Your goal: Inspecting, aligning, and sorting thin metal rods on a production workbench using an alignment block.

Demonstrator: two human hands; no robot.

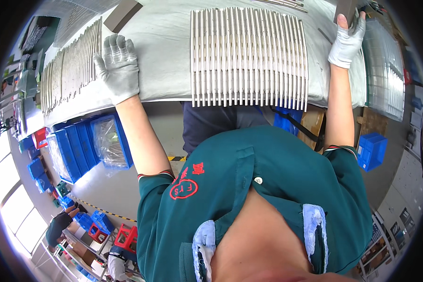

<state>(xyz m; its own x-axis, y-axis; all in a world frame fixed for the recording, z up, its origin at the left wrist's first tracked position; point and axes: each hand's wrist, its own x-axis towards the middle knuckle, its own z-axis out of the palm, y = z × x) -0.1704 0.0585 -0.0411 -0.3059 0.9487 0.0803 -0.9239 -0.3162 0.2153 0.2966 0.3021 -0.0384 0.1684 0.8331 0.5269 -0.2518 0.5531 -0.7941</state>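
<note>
My left hand, in a pale grey work glove, lies flat on the covered table with its fingers stretched out and nothing in it. Just left of it is a slanting row of thin metal rods. At the far right, my gloved right hand grips a dark grey rectangular block between thumb and fingers; a bare fingertip shows, and the picture's upper edge cuts off part of the block. Between my hands, several shiny metal rods lie side by side in a neat row, their near ends at the table's front edge.
Another grey block lies at the back left. More rods are at the far edge. Clear plastic trays stand at the right end. Blue crates are on the floor at left, another blue crate at right. Other people are in the background.
</note>
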